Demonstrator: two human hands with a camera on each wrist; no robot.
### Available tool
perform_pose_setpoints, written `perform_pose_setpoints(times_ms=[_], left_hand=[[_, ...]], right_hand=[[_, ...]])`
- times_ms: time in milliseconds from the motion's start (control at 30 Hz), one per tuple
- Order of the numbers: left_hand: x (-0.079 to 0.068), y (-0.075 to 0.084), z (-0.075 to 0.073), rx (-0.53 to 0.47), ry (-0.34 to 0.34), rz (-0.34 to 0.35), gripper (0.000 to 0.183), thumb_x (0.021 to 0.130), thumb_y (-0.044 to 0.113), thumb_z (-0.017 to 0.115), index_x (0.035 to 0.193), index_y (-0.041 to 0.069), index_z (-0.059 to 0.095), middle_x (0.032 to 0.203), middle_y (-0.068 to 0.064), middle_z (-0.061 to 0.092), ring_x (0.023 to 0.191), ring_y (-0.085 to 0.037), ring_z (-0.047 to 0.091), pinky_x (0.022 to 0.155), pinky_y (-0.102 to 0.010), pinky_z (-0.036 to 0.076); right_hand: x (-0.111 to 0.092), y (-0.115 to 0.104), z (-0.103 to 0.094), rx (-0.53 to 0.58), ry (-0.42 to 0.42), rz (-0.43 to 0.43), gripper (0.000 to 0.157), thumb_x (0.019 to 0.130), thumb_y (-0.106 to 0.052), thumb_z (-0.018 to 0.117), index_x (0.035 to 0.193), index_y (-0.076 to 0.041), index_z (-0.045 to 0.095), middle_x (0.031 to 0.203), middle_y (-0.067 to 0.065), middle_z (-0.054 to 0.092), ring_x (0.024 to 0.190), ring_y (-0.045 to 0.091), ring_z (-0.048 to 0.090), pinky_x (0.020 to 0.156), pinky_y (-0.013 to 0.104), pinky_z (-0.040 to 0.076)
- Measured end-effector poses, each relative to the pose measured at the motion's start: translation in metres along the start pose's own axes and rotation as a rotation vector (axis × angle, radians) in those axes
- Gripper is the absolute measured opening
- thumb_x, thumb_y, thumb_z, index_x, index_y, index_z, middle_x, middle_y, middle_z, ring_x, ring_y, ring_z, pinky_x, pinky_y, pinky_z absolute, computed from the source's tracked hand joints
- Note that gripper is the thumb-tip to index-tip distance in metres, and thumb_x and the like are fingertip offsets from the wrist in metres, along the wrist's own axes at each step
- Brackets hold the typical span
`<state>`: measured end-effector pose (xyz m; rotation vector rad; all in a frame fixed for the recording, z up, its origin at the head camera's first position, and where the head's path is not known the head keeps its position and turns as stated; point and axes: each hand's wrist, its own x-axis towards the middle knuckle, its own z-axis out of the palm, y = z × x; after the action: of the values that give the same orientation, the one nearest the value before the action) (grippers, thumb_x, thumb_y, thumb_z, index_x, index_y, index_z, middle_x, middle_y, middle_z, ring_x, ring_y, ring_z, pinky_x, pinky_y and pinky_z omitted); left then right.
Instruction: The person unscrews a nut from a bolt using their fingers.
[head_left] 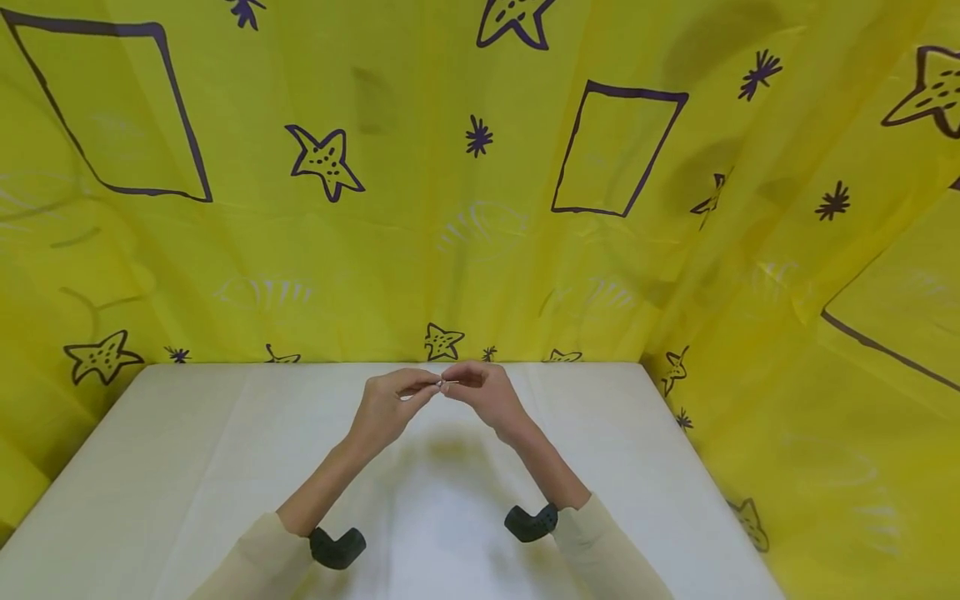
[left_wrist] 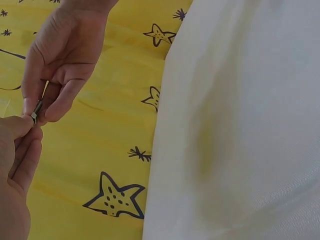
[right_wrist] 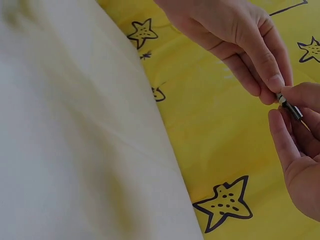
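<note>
Above the far part of the white table, my left hand and right hand meet at their fingertips. Between them is a small dark metal bolt with a threaded shaft, clearest in the right wrist view. My left thumb and fingers pinch its shiny end piece; whether that is a nut or the head I cannot tell. The right thumb and fingers hold the bolt by its threaded part. In the left wrist view the bolt shows as a short dark piece, partly covered by fingertips.
A white-covered table spreads below both forearms. Yellow curtain with dark starfish and frame drawings hangs behind it and along the sides. Each wrist carries a dark curved mount, such as the left one.
</note>
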<state>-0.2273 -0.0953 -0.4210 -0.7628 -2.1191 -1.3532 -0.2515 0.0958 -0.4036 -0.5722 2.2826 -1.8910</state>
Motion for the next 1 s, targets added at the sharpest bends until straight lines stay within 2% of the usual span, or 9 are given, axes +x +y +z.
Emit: perform_pose_setpoints(times_ms=[67, 200, 333, 400, 533, 600, 767, 1000], left_hand=[[-0.0003, 0.0002, -0.0002, -0.005, -0.001, -0.001, 0.017, 0.083, -0.005, 0.077, 0.099, -0.001, 0.076, 0.095, -0.008, 0.075, 0.085, -0.021, 0.073, 0.076, -0.027, 0.06], [-0.0003, 0.0001, -0.0003, -0.003, 0.002, -0.004, 0.017, 0.083, -0.005, 0.077, 0.099, -0.001, 0.076, 0.095, -0.009, 0.075, 0.084, -0.021, 0.073, 0.076, -0.027, 0.06], [-0.0001, 0.0004, -0.0006, 0.002, 0.002, -0.005, 0.017, 0.083, -0.005, 0.077, 0.1, -0.001, 0.076, 0.097, -0.01, 0.075, 0.085, -0.021, 0.073, 0.077, -0.027, 0.06], [-0.0001, 0.0003, -0.0009, 0.002, 0.003, -0.001, 0.018, 0.083, -0.005, 0.077, 0.1, -0.001, 0.076, 0.097, -0.009, 0.075, 0.085, -0.021, 0.073, 0.077, -0.027, 0.06], [0.0, 0.0002, -0.0011, -0.008, 0.005, 0.008, 0.018, 0.083, -0.006, 0.076, 0.1, 0.0, 0.076, 0.096, -0.008, 0.075, 0.085, -0.02, 0.073, 0.078, -0.027, 0.06], [-0.0001, 0.0002, -0.0013, -0.014, 0.003, 0.01, 0.019, 0.083, -0.007, 0.076, 0.101, 0.0, 0.076, 0.096, -0.007, 0.075, 0.086, -0.02, 0.073, 0.078, -0.026, 0.06], [-0.0005, -0.0008, -0.0021, -0.023, 0.0, 0.013, 0.019, 0.083, -0.007, 0.077, 0.101, 0.0, 0.076, 0.097, -0.007, 0.075, 0.088, -0.021, 0.073, 0.078, -0.027, 0.06], [-0.0012, -0.0001, -0.0035, -0.017, 0.002, 0.012, 0.019, 0.082, -0.008, 0.077, 0.1, -0.001, 0.076, 0.098, -0.009, 0.075, 0.087, -0.022, 0.073, 0.078, -0.026, 0.06]], right_hand=[[-0.0008, -0.0004, -0.0001, -0.03, 0.005, -0.019, 0.018, 0.092, -0.009, 0.073, 0.107, 0.001, 0.072, 0.102, 0.007, 0.07, 0.095, 0.022, 0.066, 0.086, 0.032, 0.057], [-0.0015, -0.0013, 0.0002, -0.024, -0.033, -0.037, 0.023, 0.092, -0.007, 0.072, 0.113, 0.002, 0.066, 0.111, 0.012, 0.066, 0.105, 0.028, 0.066, 0.09, 0.035, 0.056], [-0.0009, -0.0013, 0.0002, 0.005, -0.078, -0.01, 0.032, 0.095, -0.009, 0.069, 0.123, 0.002, 0.059, 0.118, 0.013, 0.062, 0.108, 0.031, 0.065, 0.093, 0.04, 0.056], [0.0, -0.0015, 0.0006, 0.012, -0.084, 0.016, 0.03, 0.097, -0.013, 0.067, 0.122, 0.003, 0.06, 0.113, 0.013, 0.064, 0.101, 0.029, 0.066, 0.091, 0.04, 0.057], [0.0015, -0.0015, 0.0016, 0.016, -0.066, 0.065, 0.027, 0.099, -0.02, 0.064, 0.106, 0.006, 0.068, 0.093, 0.012, 0.069, 0.083, 0.022, 0.067, 0.084, 0.036, 0.06], [0.002, -0.0003, 0.0019, 0.016, -0.06, 0.069, 0.025, 0.099, -0.019, 0.065, 0.103, 0.005, 0.069, 0.091, 0.011, 0.069, 0.081, 0.02, 0.066, 0.084, 0.035, 0.06], [0.0019, 0.0019, 0.0008, 0.014, -0.069, 0.028, 0.018, 0.096, -0.01, 0.068, 0.108, 0.003, 0.067, 0.102, 0.012, 0.07, 0.092, 0.022, 0.067, 0.089, 0.034, 0.057], [0.0016, -0.0005, 0.0005, -0.008, -0.084, 0.005, 0.026, 0.094, -0.007, 0.07, 0.118, 0.0, 0.063, 0.111, 0.01, 0.065, 0.098, 0.024, 0.067, 0.091, 0.035, 0.056]])
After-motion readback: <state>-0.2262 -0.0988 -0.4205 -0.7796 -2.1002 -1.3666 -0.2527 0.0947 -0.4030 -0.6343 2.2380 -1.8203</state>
